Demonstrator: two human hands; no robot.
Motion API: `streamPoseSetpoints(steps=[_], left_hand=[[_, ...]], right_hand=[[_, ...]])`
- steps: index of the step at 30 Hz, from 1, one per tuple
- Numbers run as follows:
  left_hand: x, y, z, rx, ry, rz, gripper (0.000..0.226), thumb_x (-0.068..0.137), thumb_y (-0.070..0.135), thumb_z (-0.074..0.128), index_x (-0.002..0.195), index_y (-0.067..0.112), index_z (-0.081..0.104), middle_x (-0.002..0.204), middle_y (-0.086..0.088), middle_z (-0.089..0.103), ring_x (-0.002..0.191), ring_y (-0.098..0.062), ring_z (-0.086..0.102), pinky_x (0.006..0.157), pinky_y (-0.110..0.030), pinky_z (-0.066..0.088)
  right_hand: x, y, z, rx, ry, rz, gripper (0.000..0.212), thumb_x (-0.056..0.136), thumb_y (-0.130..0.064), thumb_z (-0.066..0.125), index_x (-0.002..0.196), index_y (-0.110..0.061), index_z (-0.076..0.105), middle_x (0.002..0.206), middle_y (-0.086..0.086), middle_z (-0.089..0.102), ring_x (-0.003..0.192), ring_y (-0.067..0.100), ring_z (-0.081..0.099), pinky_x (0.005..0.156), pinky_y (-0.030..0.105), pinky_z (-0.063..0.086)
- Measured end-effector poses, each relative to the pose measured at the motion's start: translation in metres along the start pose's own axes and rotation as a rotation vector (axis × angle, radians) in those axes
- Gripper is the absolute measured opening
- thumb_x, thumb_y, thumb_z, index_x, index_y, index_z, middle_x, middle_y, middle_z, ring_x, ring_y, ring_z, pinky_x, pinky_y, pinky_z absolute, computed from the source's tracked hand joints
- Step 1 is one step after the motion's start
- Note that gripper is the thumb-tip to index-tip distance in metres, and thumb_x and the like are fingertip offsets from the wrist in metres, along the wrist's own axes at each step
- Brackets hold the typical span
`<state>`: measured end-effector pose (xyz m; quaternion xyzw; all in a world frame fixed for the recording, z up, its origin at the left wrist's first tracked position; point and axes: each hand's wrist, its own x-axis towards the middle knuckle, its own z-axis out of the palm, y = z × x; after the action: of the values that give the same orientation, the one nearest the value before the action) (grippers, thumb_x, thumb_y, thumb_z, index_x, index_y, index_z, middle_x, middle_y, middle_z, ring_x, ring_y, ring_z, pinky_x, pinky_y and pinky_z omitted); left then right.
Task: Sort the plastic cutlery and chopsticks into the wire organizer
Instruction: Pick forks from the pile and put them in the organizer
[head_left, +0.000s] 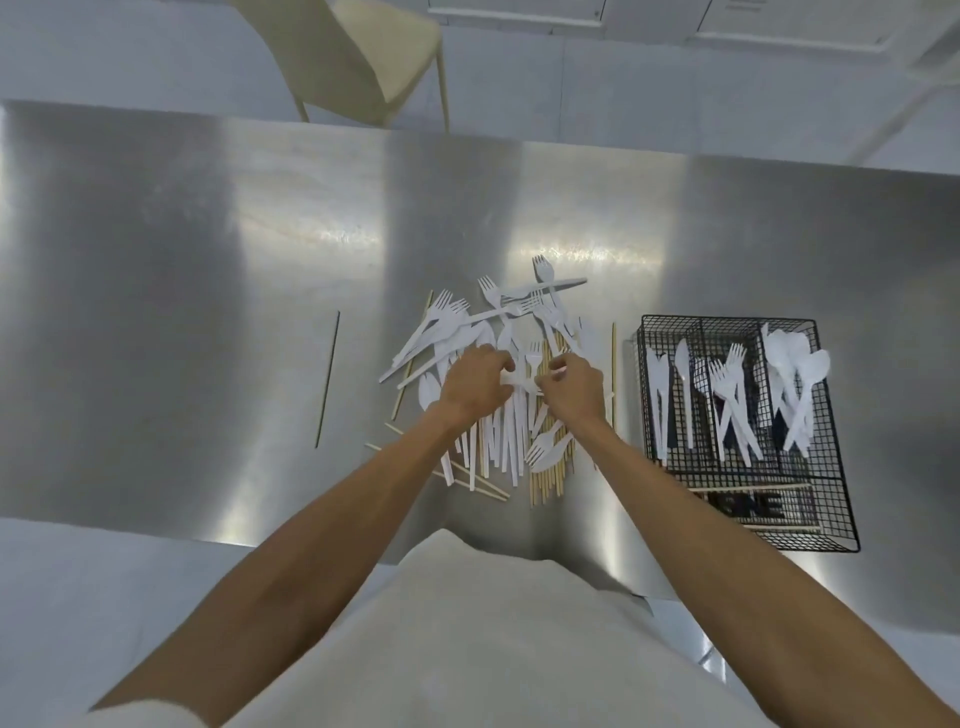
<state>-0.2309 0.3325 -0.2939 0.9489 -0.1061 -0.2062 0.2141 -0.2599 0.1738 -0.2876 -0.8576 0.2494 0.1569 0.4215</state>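
A heap of white plastic cutlery (498, 332) mixed with wooden chopsticks (550, 473) lies mid-table. My left hand (472, 384) and my right hand (574, 387) both rest on the heap, fingers curled around white pieces; a fork (534, 358) stands between them. Which piece each hand grips is hard to tell. The black wire organizer (831, 499) sits to the right. It holds knives (670, 395) in the left slot, forks (732, 395) in the middle, spoons (792, 374) on the right and chopsticks (748, 487) across the front compartment.
The steel table (208, 260) stretches wide to the left. One dark chopstick (327, 379) lies alone left of the heap, another chopstick (613, 374) lies between heap and organizer. A cream chair (374, 57) stands beyond the far edge.
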Motion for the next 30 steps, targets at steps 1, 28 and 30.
streamPoseSetpoints(steps=[1, 28, 30], left_hand=[[0.003, 0.0, 0.001, 0.05, -0.013, 0.038, 0.034, 0.089, 0.028, 0.068, 0.12, 0.016, 0.065, 0.122, -0.008, 0.064, 0.117, -0.029, 0.055, 0.093, -0.042, 0.049], [0.013, -0.089, -0.041, -0.274, 0.295, -0.368, 0.021, 0.093, 0.02, 0.061, 0.107, 0.004, 0.06, 0.105, -0.014, 0.065, 0.091, -0.032, 0.063, 0.075, -0.037, 0.051], [0.019, -0.096, -0.046, -0.235, 0.274, -0.408, 0.027, 0.095, 0.025, 0.061, 0.112, 0.005, 0.061, 0.112, -0.015, 0.064, 0.097, -0.034, 0.063, 0.084, -0.04, 0.054]], right_hand=[[0.002, -0.004, 0.005, -0.032, 0.024, -0.007, 0.021, 0.091, -0.019, 0.07, 0.109, -0.009, 0.065, 0.1, 0.01, 0.07, 0.085, 0.028, 0.07, 0.075, 0.044, 0.061], [-0.002, 0.01, 0.024, 0.114, 0.219, 0.265, 0.027, 0.084, -0.016, 0.076, 0.071, -0.01, 0.053, 0.061, 0.001, 0.052, 0.047, 0.014, 0.048, 0.043, 0.021, 0.035], [-0.004, 0.006, 0.028, 0.059, 0.233, 0.308, 0.027, 0.084, -0.021, 0.079, 0.081, -0.004, 0.058, 0.069, 0.005, 0.057, 0.055, 0.019, 0.056, 0.045, 0.023, 0.039]])
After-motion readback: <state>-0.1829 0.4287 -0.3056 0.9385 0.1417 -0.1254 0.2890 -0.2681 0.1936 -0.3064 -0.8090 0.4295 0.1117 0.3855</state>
